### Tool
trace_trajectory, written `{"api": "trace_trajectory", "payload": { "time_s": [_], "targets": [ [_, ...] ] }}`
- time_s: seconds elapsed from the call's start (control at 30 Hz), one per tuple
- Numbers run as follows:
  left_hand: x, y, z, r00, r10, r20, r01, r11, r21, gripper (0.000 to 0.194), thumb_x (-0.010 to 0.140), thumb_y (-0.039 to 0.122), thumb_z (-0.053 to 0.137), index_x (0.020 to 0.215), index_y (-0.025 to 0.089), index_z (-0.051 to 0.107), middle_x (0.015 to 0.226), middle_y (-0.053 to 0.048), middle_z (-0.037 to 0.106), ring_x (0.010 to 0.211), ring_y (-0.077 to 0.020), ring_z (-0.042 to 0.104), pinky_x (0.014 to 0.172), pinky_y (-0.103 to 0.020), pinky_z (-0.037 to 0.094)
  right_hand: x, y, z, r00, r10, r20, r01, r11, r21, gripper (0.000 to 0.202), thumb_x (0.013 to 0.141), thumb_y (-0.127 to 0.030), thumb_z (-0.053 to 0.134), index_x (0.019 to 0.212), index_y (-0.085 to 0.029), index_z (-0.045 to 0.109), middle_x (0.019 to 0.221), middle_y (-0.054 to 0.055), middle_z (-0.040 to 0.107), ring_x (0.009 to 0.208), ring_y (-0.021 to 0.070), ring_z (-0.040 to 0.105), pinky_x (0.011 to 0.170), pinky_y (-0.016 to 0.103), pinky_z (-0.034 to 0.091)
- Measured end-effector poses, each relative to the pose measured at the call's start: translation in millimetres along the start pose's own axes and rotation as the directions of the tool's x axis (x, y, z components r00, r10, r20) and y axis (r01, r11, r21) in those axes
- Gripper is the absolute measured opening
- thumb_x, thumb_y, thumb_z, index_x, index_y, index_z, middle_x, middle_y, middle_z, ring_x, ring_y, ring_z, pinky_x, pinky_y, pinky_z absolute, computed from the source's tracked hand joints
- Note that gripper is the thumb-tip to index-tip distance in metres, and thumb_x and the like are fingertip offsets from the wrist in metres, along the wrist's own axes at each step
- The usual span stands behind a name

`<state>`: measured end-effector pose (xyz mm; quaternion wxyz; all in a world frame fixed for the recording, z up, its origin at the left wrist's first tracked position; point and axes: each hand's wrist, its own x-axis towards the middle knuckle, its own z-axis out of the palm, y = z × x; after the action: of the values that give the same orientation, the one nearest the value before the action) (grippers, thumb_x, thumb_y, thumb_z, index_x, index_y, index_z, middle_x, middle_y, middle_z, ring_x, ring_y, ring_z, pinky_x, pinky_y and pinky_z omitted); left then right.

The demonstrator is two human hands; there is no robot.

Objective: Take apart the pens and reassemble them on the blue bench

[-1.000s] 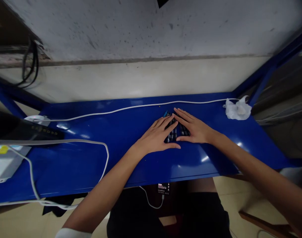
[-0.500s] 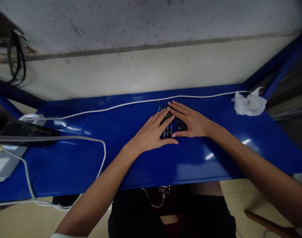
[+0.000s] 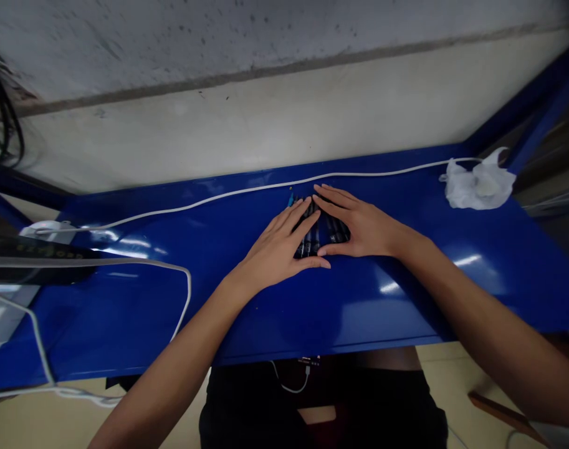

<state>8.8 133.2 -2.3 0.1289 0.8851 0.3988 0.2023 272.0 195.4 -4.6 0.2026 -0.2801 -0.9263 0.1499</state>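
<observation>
Several dark pens (image 3: 308, 242) lie side by side on the blue table (image 3: 284, 318). My left hand (image 3: 277, 246) rests flat over their left part, fingers stretched out and thumb along their near ends. From the right, my right hand (image 3: 354, 221) covers more of them with its fingers spread. The fingertips of both hands come close together over the pens, and the thumbs nearly meet below. A blue tip (image 3: 291, 199) sticks out past the left fingers. Much of the row is hidden under the hands.
A white cable (image 3: 247, 189) runs along the back of the table. At the right is a crumpled white plastic bag (image 3: 480, 184). A black case (image 3: 41, 255), a white box (image 3: 4, 315) and another looped cable (image 3: 188, 287) are at the left.
The camera view has tilted and shifted slightly. Both hands stay spread over the pens, with little visible change in their pose.
</observation>
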Motion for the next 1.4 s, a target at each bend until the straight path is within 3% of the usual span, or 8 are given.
{"api": "trace_trajectory", "payload": {
  "time_s": [0.3, 0.47, 0.67, 1.0, 1.23, 1.4],
  "targets": [
    [-0.8, -4.5, 1.7, 0.998, 0.053, 0.023, -0.053, 0.998, -0.022, 0.100, 0.093, 0.079, 0.062, 0.173, 0.026, 0.033, 0.183, -0.016, 0.025, 0.171, -0.0325, 0.018, 0.139, -0.061, 0.023, -9.7, -5.1, -12.4, 0.998, 0.050, 0.037, -0.051, 0.997, 0.053, 0.123, 0.077, -0.075, 0.090, 0.176, -0.032, 0.031, 0.181, 0.012, 0.032, 0.164, 0.0451, 0.034, 0.132, 0.069, 0.036],
    [-1.5, -6.5, 1.7, 0.999, 0.048, 0.018, -0.047, 0.996, -0.073, 0.099, 0.093, 0.075, 0.065, 0.175, 0.036, 0.026, 0.183, -0.013, 0.025, 0.170, -0.0352, 0.019, 0.137, -0.068, 0.026, -12.1, -7.5, -10.1, 0.997, 0.028, 0.066, -0.033, 0.997, 0.069, 0.139, 0.068, -0.077, 0.094, 0.178, -0.035, 0.021, 0.184, 0.009, 0.023, 0.166, 0.0487, 0.027, 0.133, 0.073, 0.032],
    [-0.2, -2.9, 5.4, 1.000, -0.017, -0.008, 0.016, 0.995, -0.098, 0.095, 0.098, 0.073, 0.059, 0.176, 0.032, 0.023, 0.184, -0.015, 0.022, 0.171, -0.0340, 0.016, 0.138, -0.065, 0.026, -7.5, -12.5, 3.3, 0.999, 0.003, 0.043, -0.004, 0.999, 0.032, 0.145, 0.072, -0.082, 0.088, 0.180, -0.030, 0.005, 0.185, 0.011, 0.018, 0.168, 0.0456, 0.022, 0.137, 0.069, 0.023],
    [2.9, 5.3, 7.1, 0.998, -0.054, -0.031, 0.053, 0.998, -0.031, 0.080, 0.108, 0.067, 0.048, 0.170, 0.018, 0.032, 0.180, -0.023, 0.030, 0.171, -0.0338, 0.020, 0.139, -0.060, 0.027, -2.6, -10.9, 8.8, 1.000, -0.009, -0.005, 0.009, 1.000, -0.015, 0.126, 0.085, -0.080, 0.078, 0.179, -0.029, 0.013, 0.180, 0.014, 0.032, 0.165, 0.0419, 0.032, 0.136, 0.069, 0.026],
    [2.4, 5.4, 6.2, 0.997, -0.058, -0.053, 0.055, 0.997, -0.045, 0.079, 0.107, 0.068, 0.047, 0.167, 0.019, 0.035, 0.178, -0.022, 0.035, 0.170, -0.0356, 0.025, 0.137, -0.061, 0.032, -1.7, -14.1, 5.6, 0.999, -0.022, -0.032, 0.022, 1.000, -0.008, 0.122, 0.083, -0.077, 0.083, 0.178, -0.028, 0.024, 0.177, 0.013, 0.039, 0.162, 0.0422, 0.039, 0.135, 0.068, 0.032],
    [2.8, 3.4, 0.1, 0.986, -0.090, -0.137, 0.074, 0.991, -0.115, 0.064, 0.110, 0.062, 0.049, 0.162, 0.025, 0.045, 0.172, -0.018, 0.047, 0.163, -0.0354, 0.040, 0.133, -0.062, 0.039, -2.0, -16.4, 3.0, 0.996, -0.047, -0.074, 0.046, 0.999, -0.008, 0.124, 0.078, -0.080, 0.085, 0.176, -0.029, 0.029, 0.175, 0.012, 0.043, 0.160, 0.0433, 0.043, 0.135, 0.070, 0.029]
  ]
}}
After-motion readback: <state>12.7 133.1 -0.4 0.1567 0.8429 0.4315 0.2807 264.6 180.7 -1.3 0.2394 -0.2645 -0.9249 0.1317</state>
